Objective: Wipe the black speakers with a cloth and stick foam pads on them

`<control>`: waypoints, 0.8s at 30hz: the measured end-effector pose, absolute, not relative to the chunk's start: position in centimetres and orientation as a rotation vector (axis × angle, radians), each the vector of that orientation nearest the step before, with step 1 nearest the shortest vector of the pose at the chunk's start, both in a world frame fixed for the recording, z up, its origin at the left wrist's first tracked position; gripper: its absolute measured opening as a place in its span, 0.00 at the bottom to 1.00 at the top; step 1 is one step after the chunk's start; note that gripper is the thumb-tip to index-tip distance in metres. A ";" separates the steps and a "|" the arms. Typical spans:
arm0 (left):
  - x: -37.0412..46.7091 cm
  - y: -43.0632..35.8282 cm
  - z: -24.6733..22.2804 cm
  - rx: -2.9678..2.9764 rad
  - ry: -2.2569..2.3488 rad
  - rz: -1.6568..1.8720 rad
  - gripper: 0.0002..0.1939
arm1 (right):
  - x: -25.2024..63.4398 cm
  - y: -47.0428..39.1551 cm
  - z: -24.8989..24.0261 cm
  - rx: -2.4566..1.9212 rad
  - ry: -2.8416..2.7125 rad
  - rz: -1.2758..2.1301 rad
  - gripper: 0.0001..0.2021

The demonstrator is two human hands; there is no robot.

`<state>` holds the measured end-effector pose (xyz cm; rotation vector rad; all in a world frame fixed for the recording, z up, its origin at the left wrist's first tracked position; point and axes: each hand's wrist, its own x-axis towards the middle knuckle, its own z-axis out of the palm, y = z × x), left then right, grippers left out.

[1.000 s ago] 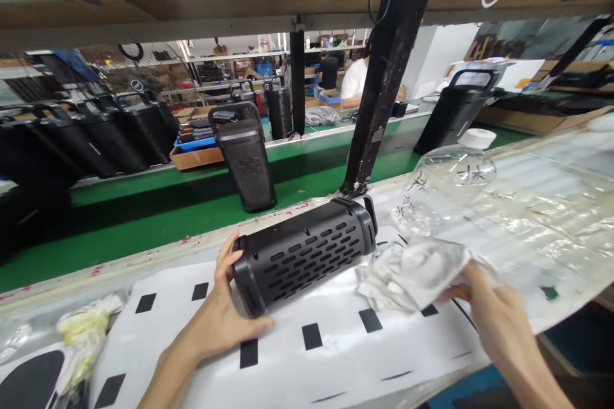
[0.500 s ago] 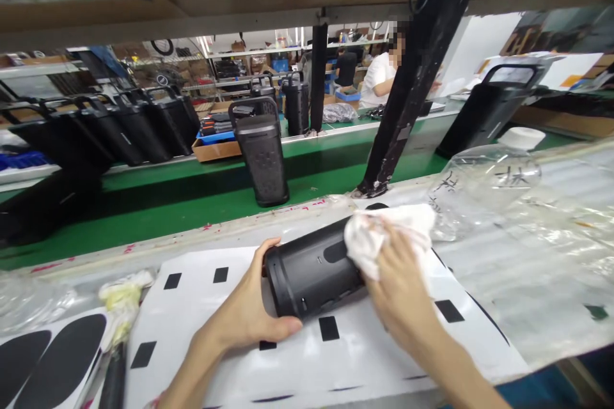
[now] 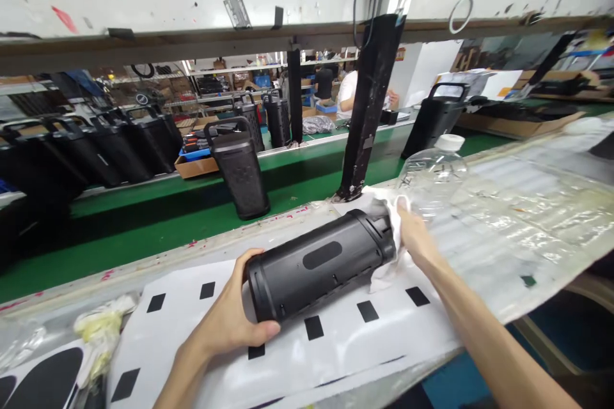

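Note:
A black speaker-like cylinder [image 3: 311, 262] lies tilted on a white sheet [image 3: 283, 370] marked with black squares. My left hand [image 3: 235, 316] grips its left end, thumb at the near side and fingers at the far side. At its right end, my right hand [image 3: 415, 230] holds a white cloth [image 3: 386, 275] against the end, the fingers closed on the cloth and partly hidden by it.
A clear plastic bottle [image 3: 432, 176] stands behind my right hand. A black post [image 3: 367, 108] rises behind the sheet. Black handled units stand on the green conveyor [image 3: 297, 172] and beyond it. A yellow-stained cloth [image 3: 103, 332] lies at left. A person [image 3: 346, 96] sits across.
My right hand and the cloth have moved from the cylinder's upper surface to its right end, baring its dark oval panel. My left hand keeps its grip. The view has shifted.

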<state>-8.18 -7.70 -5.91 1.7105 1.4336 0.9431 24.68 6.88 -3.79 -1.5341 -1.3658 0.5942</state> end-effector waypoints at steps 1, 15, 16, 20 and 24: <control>-8.5 -7.7 -6.1 1.719 1.427 0.953 0.50 | 24.5 7.1 -3.7 -1.509 -1.333 0.619 0.27; 0.5 -6.0 2.1 1.905 1.638 1.349 0.65 | 15.9 0.5 13.5 -0.668 -1.988 0.217 0.22; 0.9 -5.8 2.1 1.860 1.624 1.425 0.62 | 15.6 1.0 13.6 -0.655 -2.022 0.242 0.21; 0.3 -4.8 1.4 1.799 1.534 1.571 0.58 | 16.2 3.8 12.0 -0.747 -1.872 0.528 0.25; -0.4 -4.5 1.3 1.838 1.474 1.562 0.58 | 18.4 6.0 9.8 -0.956 -1.635 0.550 0.27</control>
